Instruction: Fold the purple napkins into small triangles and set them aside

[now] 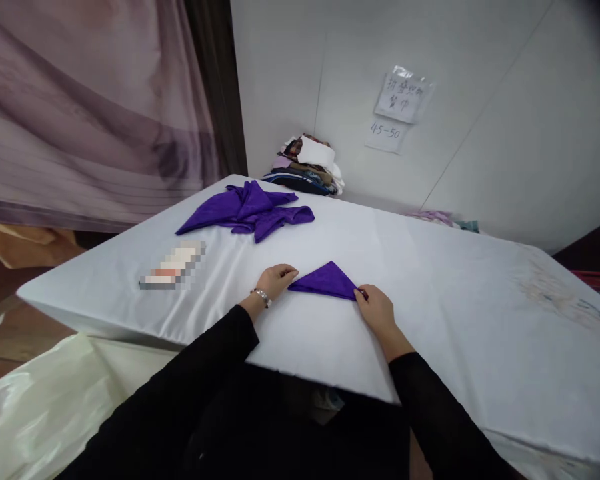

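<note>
A purple napkin [326, 280], folded into a triangle, lies flat on the white-covered table [320, 347] with its point facing away from me. My left hand [277, 280], with a metal bracelet at the wrist, pinches the left corner of the napkin. The opposite corner is gripped between the thumb and fingers of my right hand [376, 307]. Farther back on the left, a loose heap of purple cloths [250, 208] rests on the table. Both forearms are in black sleeves.
A pixelated flat object [174, 265] lies on the table's left part. Folded clothes [307, 165] are stacked at the back by the wall. Two handwritten paper signs [401, 97] hang above. A curtain [90, 107] hangs at left, above a pale plastic sheet [45, 407].
</note>
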